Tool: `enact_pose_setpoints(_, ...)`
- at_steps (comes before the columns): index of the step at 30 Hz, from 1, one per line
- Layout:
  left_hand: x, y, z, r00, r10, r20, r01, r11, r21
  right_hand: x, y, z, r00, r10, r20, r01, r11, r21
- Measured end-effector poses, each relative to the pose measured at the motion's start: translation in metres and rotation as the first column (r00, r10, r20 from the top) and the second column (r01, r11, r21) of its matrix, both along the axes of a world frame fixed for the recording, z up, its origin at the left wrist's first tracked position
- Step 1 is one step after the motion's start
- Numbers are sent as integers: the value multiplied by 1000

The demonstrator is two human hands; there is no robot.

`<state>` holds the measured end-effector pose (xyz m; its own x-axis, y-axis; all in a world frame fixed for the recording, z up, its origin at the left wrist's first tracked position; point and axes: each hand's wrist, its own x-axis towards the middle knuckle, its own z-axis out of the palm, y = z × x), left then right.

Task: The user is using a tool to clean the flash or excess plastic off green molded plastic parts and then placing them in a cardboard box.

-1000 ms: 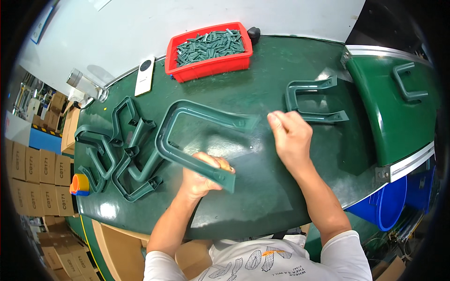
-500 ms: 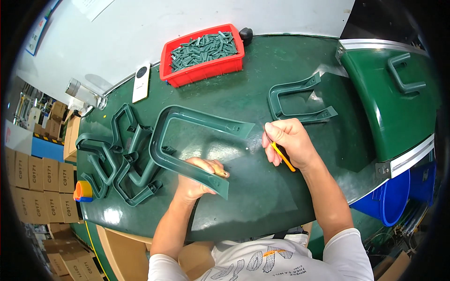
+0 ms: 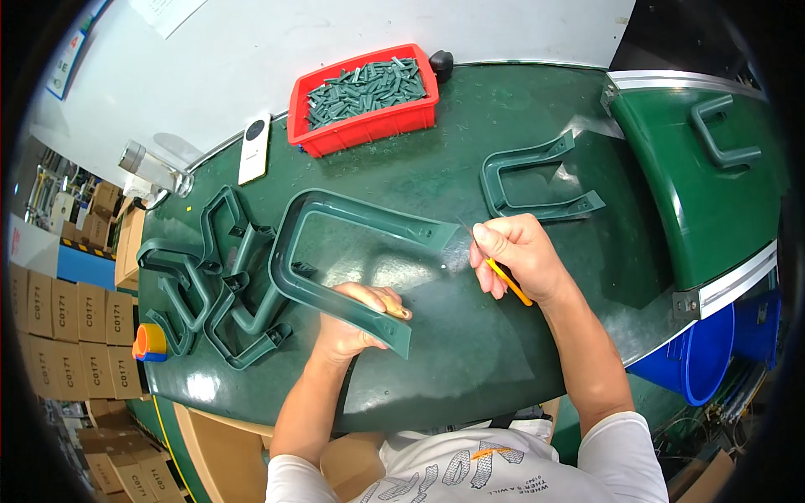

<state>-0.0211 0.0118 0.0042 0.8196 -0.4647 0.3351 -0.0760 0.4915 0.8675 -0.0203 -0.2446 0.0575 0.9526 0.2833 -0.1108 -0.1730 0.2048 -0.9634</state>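
My left hand point(image 3: 352, 323) is closed around the lower arm of a green U-shaped plastic handle point(image 3: 289, 251), held tilted above the table. A tan covering shows at the tip of one finger. The handle's other arm reaches toward my right hand point(image 3: 516, 256), which pinches a slim tool with a yellow-orange handle point(image 3: 509, 282). Its thin dark tip points at the end of that arm, a small gap apart as far as I can see. Beyond my right hand lies another green U-shaped handle point(image 3: 495, 189). Several more are heaped point(image 3: 210, 277) to the left.
A red bin point(image 3: 365, 127) of small green pieces stands at the back. Near it lie a white phone-like device point(image 3: 254, 151) and a clear bottle point(image 3: 155, 170). A yellow-orange tape roll point(image 3: 151, 339) sits at the left edge. A curved green panel point(image 3: 696, 176) bears one handle point(image 3: 723, 138) at right.
Both hands keep nearly the same place and hold. The view has shifted very slightly, and the tool's thin tip shows more clearly beside the handle's end.
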Motion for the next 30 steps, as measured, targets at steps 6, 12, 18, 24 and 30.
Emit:
enact_pose_setpoints(6, 1, 0, 0, 1000, -11, 6, 11, 1000, -6, 0, 1, -1, 1000, 21, 12, -20, 999, -29)
enact_pose_setpoints(12, 1, 2, 1, 998, -59, -26, 57, 997, -50, -1, 0, -2, 1000, 7, -2, -7, 1000, -21)
enact_pose_setpoints(18, 0, -1, 0, 996, -64, -58, 62, 997, -47, -2, -4, -2, 1000, 19, -14, -19, 1000, -20)
enact_pose_setpoints(24, -2, 4, -4, 986, -28, -164, 38, 998, 57, 0, -12, -5, 976, 185, 117, -188, 982, 8)
enact_pose_setpoints(30, 2, 9, 16, 939, 279, -201, -205, 923, 327, 3, -2, -9, 766, 486, 420, -490, 865, -107)
